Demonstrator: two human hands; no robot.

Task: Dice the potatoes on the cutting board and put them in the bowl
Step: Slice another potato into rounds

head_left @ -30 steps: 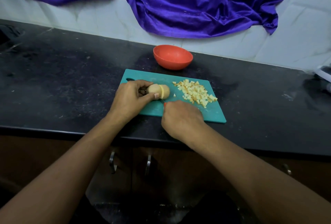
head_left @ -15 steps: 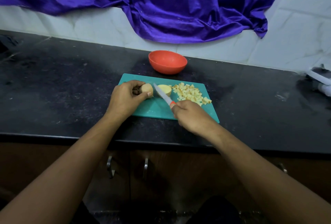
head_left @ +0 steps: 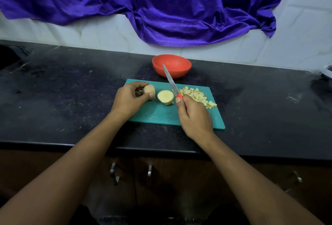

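Note:
A teal cutting board (head_left: 161, 115) lies on the black counter. My left hand (head_left: 128, 99) grips one potato half (head_left: 149, 90) at the board's left end. The other potato half (head_left: 165, 97) lies loose beside it, its cut face turned up towards me. My right hand (head_left: 194, 117) holds a knife (head_left: 171, 81) by its orange handle, with the blade raised and pointing away towards the bowl. A heap of diced potato (head_left: 197, 96) sits on the board's right side, partly behind my right hand. The orange bowl (head_left: 171, 65) stands just beyond the board, and I see nothing in it.
A purple cloth (head_left: 161, 5) hangs over the white tiled wall behind the counter. The counter's front edge (head_left: 143, 150) runs under my forearms, with cabinet handles (head_left: 113, 170) below. Something white (head_left: 327, 71) shows at the far right edge.
The potato has been cut in two. The right half fell away from my left hand, and my right hand lifted the knife so the blade points up and away.

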